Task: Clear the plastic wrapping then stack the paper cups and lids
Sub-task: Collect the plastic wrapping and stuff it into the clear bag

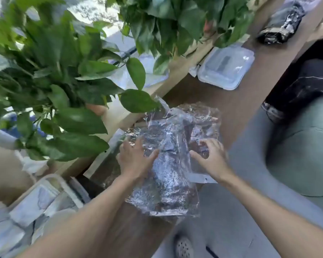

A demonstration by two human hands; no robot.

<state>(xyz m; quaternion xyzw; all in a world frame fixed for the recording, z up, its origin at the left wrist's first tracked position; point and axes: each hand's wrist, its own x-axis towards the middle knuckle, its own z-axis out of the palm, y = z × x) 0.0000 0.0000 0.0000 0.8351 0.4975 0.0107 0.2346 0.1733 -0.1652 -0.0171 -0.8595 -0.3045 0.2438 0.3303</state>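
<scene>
A sheet of crumpled clear plastic wrapping (pixel 172 175) is spread flat on the brown counter (pixel 250 101), in the middle of the view, with its near end reaching the counter's front edge. 2 hands are laid on it, well apart from each other. The left hand (pixel 135 158) is placed flat on the wrapping's left side, fingers straight and spread, thumb stretched toward the middle. The right hand (pixel 211 157) is set on the right side with its fingers bent and their tips on the plastic; whether any film is pinched cannot be told. What lies beneath the wrapping is blurred by glare and creases.

Large green plant leaves (pixel 63 81) are seen hanging over the counter's far left side, one leaf just above the wrapping's far corner. A clear lidded container (pixel 227 68) is seen farther along the counter, and a black wrapped bundle (pixel 282 25) beyond it. A white tray (pixel 63 183) holding pale packets is seen at the lower left
</scene>
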